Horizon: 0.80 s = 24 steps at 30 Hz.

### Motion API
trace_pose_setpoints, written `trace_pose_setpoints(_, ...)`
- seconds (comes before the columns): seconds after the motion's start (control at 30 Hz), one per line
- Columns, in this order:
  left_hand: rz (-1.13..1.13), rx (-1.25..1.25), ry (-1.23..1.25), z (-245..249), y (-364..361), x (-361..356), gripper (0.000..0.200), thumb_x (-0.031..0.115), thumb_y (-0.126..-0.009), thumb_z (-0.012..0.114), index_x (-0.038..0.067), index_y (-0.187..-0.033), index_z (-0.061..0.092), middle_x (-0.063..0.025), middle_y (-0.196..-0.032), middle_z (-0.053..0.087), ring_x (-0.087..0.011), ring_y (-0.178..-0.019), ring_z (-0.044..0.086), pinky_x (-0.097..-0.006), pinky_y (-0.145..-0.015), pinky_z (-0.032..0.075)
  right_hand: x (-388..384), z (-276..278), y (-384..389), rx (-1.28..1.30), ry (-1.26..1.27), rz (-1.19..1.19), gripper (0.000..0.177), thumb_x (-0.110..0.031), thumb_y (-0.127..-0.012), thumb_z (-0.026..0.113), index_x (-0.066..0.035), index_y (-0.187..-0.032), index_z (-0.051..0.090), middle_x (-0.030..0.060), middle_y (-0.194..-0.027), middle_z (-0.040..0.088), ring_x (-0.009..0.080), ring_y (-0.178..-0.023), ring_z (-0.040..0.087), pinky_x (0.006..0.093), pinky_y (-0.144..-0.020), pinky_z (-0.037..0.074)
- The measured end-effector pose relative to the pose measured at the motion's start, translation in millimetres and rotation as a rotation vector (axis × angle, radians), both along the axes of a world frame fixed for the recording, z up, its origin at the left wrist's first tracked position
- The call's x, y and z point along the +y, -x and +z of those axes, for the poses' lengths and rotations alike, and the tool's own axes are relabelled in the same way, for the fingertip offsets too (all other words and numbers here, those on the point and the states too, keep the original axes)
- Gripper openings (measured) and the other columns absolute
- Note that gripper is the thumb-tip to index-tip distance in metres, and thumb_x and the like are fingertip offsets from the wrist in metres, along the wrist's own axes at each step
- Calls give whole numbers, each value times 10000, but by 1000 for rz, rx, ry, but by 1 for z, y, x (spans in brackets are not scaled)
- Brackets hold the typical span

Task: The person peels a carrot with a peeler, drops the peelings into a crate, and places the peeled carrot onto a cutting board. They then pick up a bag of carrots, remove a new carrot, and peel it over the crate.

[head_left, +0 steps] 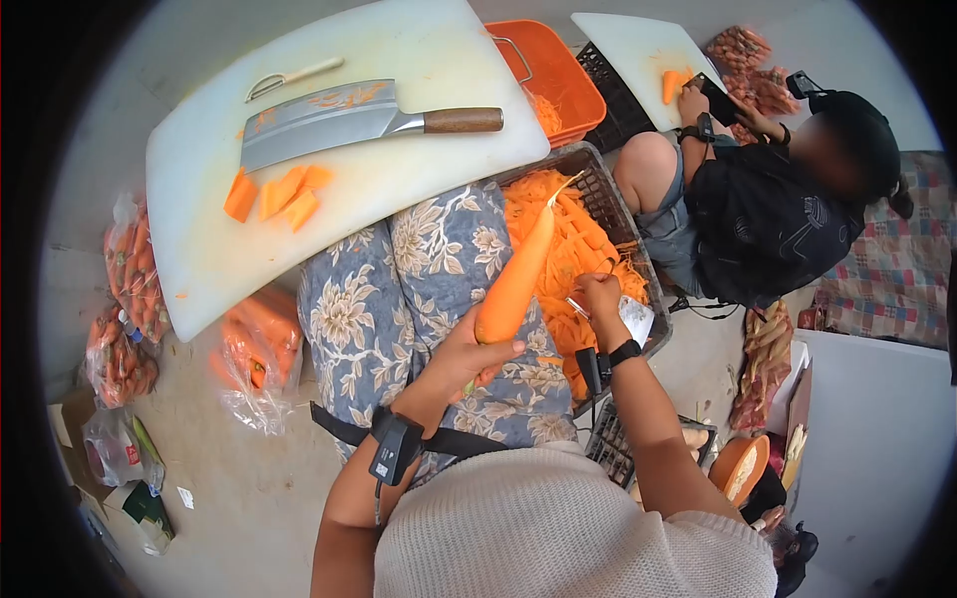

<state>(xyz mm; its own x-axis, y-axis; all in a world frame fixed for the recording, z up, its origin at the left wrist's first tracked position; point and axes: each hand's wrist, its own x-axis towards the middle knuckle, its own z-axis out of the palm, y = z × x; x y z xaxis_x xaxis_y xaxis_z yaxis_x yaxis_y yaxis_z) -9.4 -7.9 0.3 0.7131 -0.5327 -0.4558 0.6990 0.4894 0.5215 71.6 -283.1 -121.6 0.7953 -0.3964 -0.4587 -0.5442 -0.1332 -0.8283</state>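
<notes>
My left hand (pixel 467 356) is wrapped round the thick end of a large peeled carrot (pixel 518 276), whose thin tip points up and away. My right hand (pixel 600 295) is closed, to the right of the carrot and apart from it. A small metal-ended tool (pixel 575 306), which looks like a peeler, sticks out of its fingers; most of it is hidden. Below both hands, orange carrot peelings (pixel 563 224) fill a dark plastic crate (pixel 655 284). A white scrap (pixel 636 319) lies by my right wrist.
A white cutting board (pixel 419 30) beyond my knees bears a cleaver (pixel 329 120), another peeler (pixel 294 77) and carrot pieces (pixel 289 194). An orange tub (pixel 578 75) stands behind the crate. Bagged carrots (pixel 259 339) lie left. A co-worker (pixel 768 209) sits at right by a second board (pixel 638 45).
</notes>
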Motion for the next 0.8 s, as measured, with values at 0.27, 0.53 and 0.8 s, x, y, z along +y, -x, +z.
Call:
trace_pose_setpoints(0.27,-61,-362,-411,11,7,-11,626,234,-786,685,54,-1228,279,-54,-791,538,-52,-436,445,-175,-374,356,30,45,-10,-199,73,-68,340,-79,-683,659,-2,-919,426,105,-799,535,155,-618,547,260,-553,469)
trace_pose_setpoints(0.53,-63,-83,78,-6,4,0,554,400,-895,483,122,-1319,260,-105,-942,586,-86,-603,525,-197,-503,429,80,130,-9,-573,-272,-250,321,2,-734,624,-5,-975,413,117,-956,523,161,-835,568,258,-671,505)
trace_pose_setpoints(0.8,-29,-14,155,-5,2,-5,671,39,-824,588,126,-1340,168,-97,-898,555,-81,-553,491,-197,-468,387,145,154,20,-611,112,230,427,-69,-716,688,10,-1036,417,124,-1124,434,187,-1053,461,340,-870,430)
